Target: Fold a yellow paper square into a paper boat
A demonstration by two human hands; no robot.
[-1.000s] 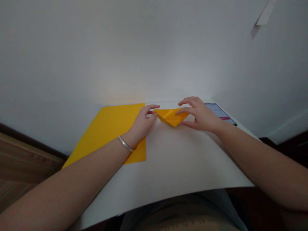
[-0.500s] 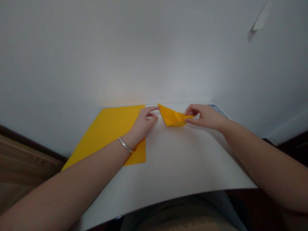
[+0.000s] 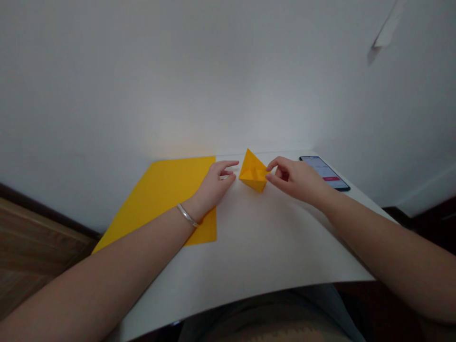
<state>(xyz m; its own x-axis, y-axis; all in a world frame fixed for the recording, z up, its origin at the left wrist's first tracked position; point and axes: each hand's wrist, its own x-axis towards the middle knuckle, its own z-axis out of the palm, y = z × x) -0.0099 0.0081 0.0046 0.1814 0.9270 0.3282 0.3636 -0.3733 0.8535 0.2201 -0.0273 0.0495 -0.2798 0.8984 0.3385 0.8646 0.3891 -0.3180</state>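
A small folded yellow paper shape [image 3: 253, 174] stands on the white table [image 3: 263, 247] near the wall. My right hand [image 3: 295, 179] pinches its right corner between thumb and forefinger. My left hand [image 3: 217, 183] rests on the table just left of the shape, fingers loosely curled and apart, holding nothing, a small gap between it and the paper. A silver bracelet [image 3: 187, 214] circles my left wrist.
A flat yellow sheet [image 3: 164, 194] lies on the table's left side, partly under my left wrist. A phone [image 3: 324, 173] with a lit screen lies at the far right by the white wall. Wooden floor shows at the left.
My right hand has turned the folded paper, so it now stands with a point up instead of lying long. The hand moved off the phone. My left hand let go and stayed put.
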